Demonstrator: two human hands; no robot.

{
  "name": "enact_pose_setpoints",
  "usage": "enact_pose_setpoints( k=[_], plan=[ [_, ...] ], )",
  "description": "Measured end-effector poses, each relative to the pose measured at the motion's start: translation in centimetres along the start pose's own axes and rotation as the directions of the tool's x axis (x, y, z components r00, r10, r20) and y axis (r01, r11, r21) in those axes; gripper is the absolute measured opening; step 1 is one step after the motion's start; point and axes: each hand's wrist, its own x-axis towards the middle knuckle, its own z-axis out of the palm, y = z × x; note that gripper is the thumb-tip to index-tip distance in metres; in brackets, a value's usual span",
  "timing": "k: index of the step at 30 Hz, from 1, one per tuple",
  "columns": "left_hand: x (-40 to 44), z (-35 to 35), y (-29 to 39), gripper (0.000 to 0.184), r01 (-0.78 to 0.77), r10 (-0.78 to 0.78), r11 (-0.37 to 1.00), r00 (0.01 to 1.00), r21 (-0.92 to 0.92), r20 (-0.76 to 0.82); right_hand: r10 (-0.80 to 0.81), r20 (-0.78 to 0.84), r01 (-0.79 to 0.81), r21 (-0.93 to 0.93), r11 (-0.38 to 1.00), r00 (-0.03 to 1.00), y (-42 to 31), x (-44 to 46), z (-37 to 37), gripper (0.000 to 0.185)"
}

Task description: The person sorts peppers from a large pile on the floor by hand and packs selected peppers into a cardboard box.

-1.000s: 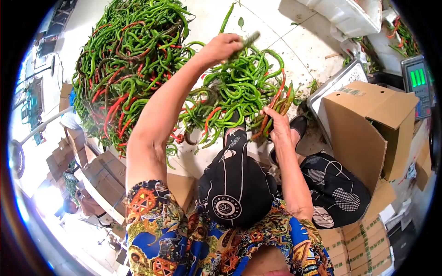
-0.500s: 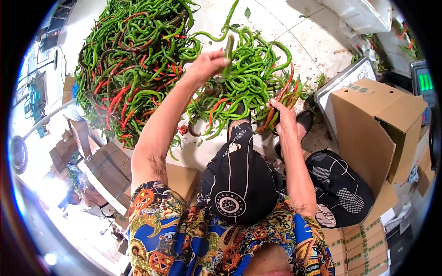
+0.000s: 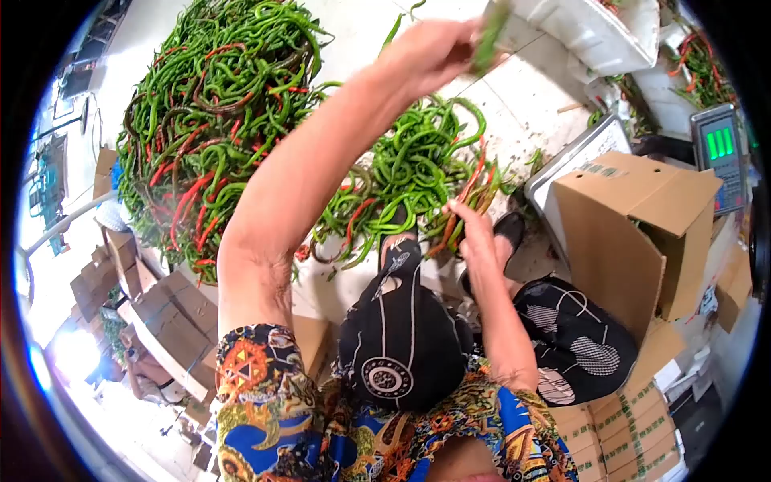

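My left hand (image 3: 438,52) is stretched out at the top of the head view, closed around a long green chili pepper (image 3: 491,36) that is smeared by motion. My right hand (image 3: 477,230), lower and nearer my foot, grips several reddish and dark chili peppers (image 3: 468,201); their lower ends are partly hidden by the fingers. Between the hands on the floor lies a smaller heap of curly green chili peppers (image 3: 418,153). To the left rises a large pile of mixed green and red chili peppers (image 3: 217,104).
An open cardboard box (image 3: 610,217) stands on the right, beside a metal scale platform (image 3: 554,173) and its lit display (image 3: 720,149). A white foam box (image 3: 610,36) is at the upper right. Stacked cartons (image 3: 634,434) are at the lower right, folded cardboard (image 3: 173,313) at the left.
My left hand has swung up and to the right, carrying the green chili pepper away from the smaller heap. My right hand keeps hold of its chili peppers; the view has shifted slightly.
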Motion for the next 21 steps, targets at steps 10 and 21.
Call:
enact_pose_setpoints(
  k=[10, 21],
  plan=[
    [-6.8, -13.2, -0.7, 0.024, -0.057, 0.426, 0.330, 0.900, 0.942, -0.095, -0.045, 0.046, 0.043, 0.037, 0.998, 0.998, -0.5, 0.3, -0.4, 0.019],
    [-17.3, -26.5, -13.4, 0.018, 0.314, 0.395, -0.193, 0.892, 0.930, -0.219, -0.021, 0.163, 0.018, 0.019, 1.000, 0.986, -1.6, -1.3, 1.2, 0.023]
  ],
)
